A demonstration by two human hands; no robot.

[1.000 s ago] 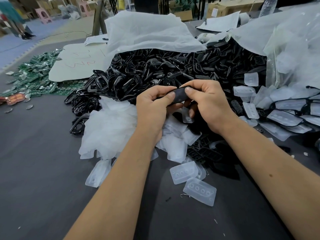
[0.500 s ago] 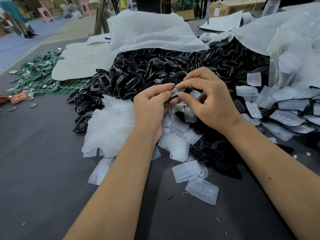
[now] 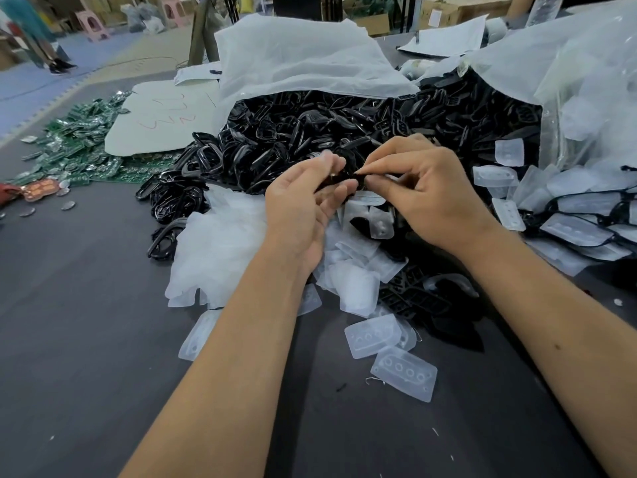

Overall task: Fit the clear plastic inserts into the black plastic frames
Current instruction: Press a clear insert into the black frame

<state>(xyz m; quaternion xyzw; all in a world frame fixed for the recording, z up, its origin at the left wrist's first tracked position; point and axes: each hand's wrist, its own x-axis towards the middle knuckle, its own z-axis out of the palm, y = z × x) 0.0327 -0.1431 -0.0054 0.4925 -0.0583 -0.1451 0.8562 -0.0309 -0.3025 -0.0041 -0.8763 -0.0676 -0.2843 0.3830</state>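
- Left hand [image 3: 303, 201] and right hand [image 3: 431, 191] meet just in front of the frame pile [image 3: 344, 132], both on one black frame [image 3: 339, 179].
- Left: fingers half curled under and round the frame, cupping it. Right: thumb and forefinger pinched tight on its right end, other fingers bent.
- Can't tell if an insert sits in that frame yet; blurred, mostly hidden by fingers.
- Loose inserts [image 3: 358, 284] lie heaped below the hands, nearer than the frame pile; two more [image 3: 403, 372] lie nearest the person on the table [image 3: 86, 339].
- Finished-looking pcs [image 3: 579, 229] sit right of the frame pile.
- Risks, as I judge: insert seated crooked or wrong way round, since the grip hides the edge; frame slipping from the pinch and dropping into the pile, lost among lookalikes; thin insert creasing if pressed too hard at one corner.
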